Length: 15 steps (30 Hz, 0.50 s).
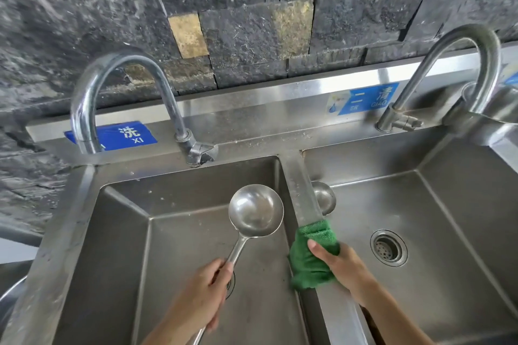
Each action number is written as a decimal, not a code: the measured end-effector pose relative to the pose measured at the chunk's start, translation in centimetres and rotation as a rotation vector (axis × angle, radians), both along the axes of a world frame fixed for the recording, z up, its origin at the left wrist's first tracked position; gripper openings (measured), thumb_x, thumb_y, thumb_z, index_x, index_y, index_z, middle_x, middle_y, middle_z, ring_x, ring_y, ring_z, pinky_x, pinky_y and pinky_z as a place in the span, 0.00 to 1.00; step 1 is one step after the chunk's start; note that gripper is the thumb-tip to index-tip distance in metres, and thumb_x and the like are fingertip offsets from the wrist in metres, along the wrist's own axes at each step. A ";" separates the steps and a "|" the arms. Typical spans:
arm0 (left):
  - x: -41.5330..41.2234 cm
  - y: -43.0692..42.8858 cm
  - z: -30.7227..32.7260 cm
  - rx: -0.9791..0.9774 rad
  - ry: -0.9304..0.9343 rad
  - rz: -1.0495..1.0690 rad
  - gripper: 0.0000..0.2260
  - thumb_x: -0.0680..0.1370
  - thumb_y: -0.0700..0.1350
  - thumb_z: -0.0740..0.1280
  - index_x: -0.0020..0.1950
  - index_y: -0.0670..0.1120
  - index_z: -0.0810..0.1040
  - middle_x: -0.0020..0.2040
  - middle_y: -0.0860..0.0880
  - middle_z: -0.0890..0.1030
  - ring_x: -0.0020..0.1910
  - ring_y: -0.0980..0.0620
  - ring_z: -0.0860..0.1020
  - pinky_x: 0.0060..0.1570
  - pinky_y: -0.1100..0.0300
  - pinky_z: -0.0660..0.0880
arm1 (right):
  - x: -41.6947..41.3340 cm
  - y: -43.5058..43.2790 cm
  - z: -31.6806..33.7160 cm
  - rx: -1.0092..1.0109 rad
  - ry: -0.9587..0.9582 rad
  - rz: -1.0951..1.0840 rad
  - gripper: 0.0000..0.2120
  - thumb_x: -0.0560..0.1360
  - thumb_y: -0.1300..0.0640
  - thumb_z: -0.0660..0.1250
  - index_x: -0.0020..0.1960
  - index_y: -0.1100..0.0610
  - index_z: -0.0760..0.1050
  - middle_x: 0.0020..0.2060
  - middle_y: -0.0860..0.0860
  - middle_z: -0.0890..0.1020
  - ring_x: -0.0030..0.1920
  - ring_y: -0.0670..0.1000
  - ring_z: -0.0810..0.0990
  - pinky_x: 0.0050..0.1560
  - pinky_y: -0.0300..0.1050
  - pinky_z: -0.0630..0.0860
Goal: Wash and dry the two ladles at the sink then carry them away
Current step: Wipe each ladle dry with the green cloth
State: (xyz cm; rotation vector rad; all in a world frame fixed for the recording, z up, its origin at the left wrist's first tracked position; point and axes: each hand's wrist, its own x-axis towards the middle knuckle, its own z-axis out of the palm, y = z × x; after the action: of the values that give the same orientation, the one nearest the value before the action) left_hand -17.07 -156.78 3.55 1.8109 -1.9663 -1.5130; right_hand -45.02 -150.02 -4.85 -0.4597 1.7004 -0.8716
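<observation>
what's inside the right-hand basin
A second ladle lies by the divider: only part of its bowl shows, the rest is hidden behind the divider and green cloth. A drain strainer sits in the floor.

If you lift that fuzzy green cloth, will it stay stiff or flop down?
Probably flop: the fuzzy green cloth bends over the steel sink divider and bunches in the right hand. It likely feels light, since it sags in soft folds. Its fuzzy pile probably grips rather than slides.

We find one ladle point(255, 211) ahead of our left hand point(204, 291), the cloth point(305, 269) under our right hand point(344, 266) on the divider point(301, 193), the other ladle point(325, 197) beyond.
</observation>
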 end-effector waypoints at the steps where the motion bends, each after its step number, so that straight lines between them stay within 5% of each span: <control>1: -0.2 0.1 -0.1 0.008 0.019 -0.005 0.13 0.83 0.52 0.57 0.45 0.49 0.77 0.28 0.48 0.76 0.18 0.49 0.71 0.24 0.60 0.68 | 0.0 0.0 -0.1 -0.001 0.054 0.001 0.15 0.76 0.48 0.75 0.52 0.60 0.83 0.41 0.54 0.89 0.43 0.54 0.89 0.41 0.46 0.85; 5: -1.5 0.4 0.0 0.073 0.095 0.046 0.11 0.84 0.47 0.58 0.50 0.45 0.77 0.33 0.46 0.80 0.21 0.48 0.75 0.24 0.59 0.70 | 0.1 -0.3 0.2 0.035 0.257 -0.094 0.15 0.80 0.46 0.69 0.45 0.57 0.81 0.42 0.58 0.87 0.42 0.57 0.87 0.50 0.60 0.84; 10: -2.4 0.3 0.3 0.121 0.162 0.104 0.10 0.84 0.43 0.59 0.51 0.38 0.76 0.44 0.47 0.85 0.22 0.48 0.76 0.19 0.62 0.67 | -0.1 -2.4 7.1 -0.172 -0.056 -0.323 0.17 0.82 0.46 0.68 0.54 0.61 0.82 0.46 0.59 0.89 0.48 0.61 0.88 0.53 0.62 0.84; 13: -2.3 0.5 0.5 0.127 0.192 0.145 0.10 0.84 0.43 0.59 0.50 0.36 0.74 0.40 0.48 0.83 0.20 0.49 0.73 0.17 0.64 0.63 | 0.9 -5.0 12.8 -0.339 -0.204 -0.373 0.14 0.83 0.50 0.66 0.54 0.60 0.82 0.45 0.58 0.89 0.43 0.57 0.89 0.43 0.54 0.85; 15: -2.2 0.6 0.7 0.131 0.209 0.169 0.09 0.84 0.42 0.59 0.50 0.38 0.74 0.39 0.48 0.81 0.19 0.49 0.73 0.17 0.65 0.62 | 2.1 -6.9 16.8 -0.433 -0.206 -0.366 0.12 0.83 0.50 0.66 0.50 0.57 0.82 0.41 0.52 0.89 0.43 0.55 0.88 0.51 0.57 0.84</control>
State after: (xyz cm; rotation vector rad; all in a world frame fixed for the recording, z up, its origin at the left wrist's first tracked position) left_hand -19.25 -156.15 4.25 1.7332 -1.6136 -1.7301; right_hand -42.97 -156.88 11.94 -0.3326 1.4241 -1.5166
